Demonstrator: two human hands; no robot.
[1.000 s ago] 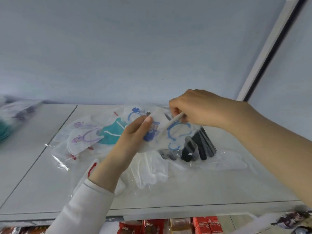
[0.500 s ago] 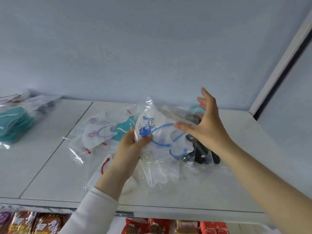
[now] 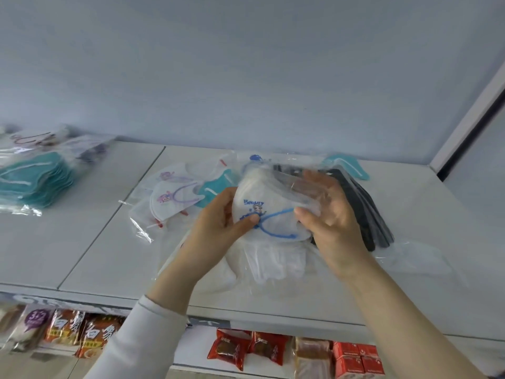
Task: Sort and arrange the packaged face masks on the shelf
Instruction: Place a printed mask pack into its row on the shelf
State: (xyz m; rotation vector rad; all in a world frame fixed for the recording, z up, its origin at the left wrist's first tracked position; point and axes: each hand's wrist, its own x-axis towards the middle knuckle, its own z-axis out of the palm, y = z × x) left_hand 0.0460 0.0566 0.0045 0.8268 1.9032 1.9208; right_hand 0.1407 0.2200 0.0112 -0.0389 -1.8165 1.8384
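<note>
Mask packet [image 3: 270,212], one, pinched by fingers [image 3: 250,219] of left hand [image 3: 218,228] and right hand [image 3: 333,222].

Two hands in shot, a left hand [image 3: 218,228] and a right hand [image 3: 334,224], both holding one blue-print mask packet [image 3: 263,214]. Loose on the shelf [image 3: 82,242] I count two purple-cartoon masks [image 3: 175,199], two teal masks [image 3: 216,187], one white mask pack [image 3: 276,265] and one fanned black mask stack [image 3: 367,214]. Off left there's one bagged teal bundle [image 3: 35,184], plus two red snack packets [image 3: 229,351] underneath.
</note>
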